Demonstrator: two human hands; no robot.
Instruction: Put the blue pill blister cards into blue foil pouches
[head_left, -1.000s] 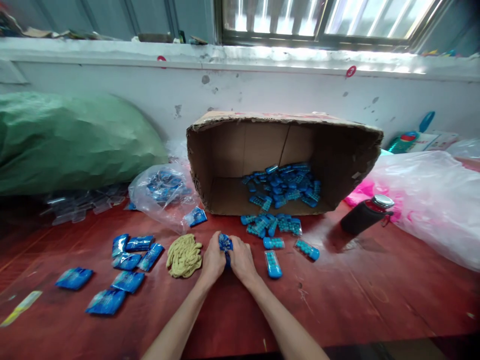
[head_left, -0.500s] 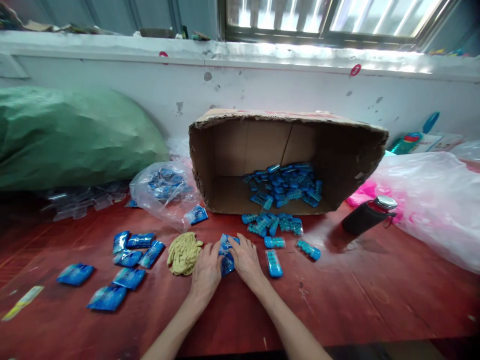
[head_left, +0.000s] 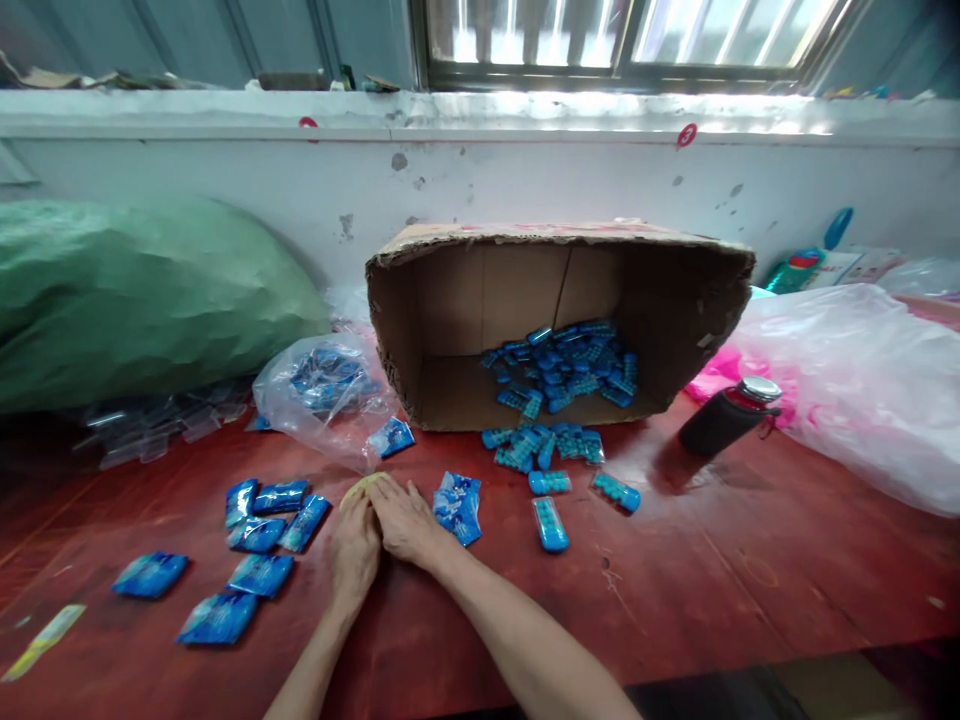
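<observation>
A yellow bundle of thin strands (head_left: 365, 486), perhaps rubber bands, lies on the red table, mostly hidden under both of my hands. My left hand (head_left: 354, 550) is closed at its near left side, fingers bent onto it. From the right, my right hand (head_left: 403, 520) reaches over with its fingertips gripping the top, close against the left fingers. Just right of the right wrist sits a blue printed packet (head_left: 457, 507), flat and untouched. Several filled blue packets (head_left: 260, 575) are spread out to the left.
A cardboard box (head_left: 427, 395) on its side spills small blue capped containers (head_left: 550, 525) onto the table. Behind the hands is a clear plastic bag (head_left: 322, 410) of blue packets. A dark bottle (head_left: 724, 420) stands at right, a green sack (head_left: 142, 300) at left.
Both hands have let go of the blue packet, leaving it on the table, and moved left onto the yellow bundle. The view has shifted slightly.
</observation>
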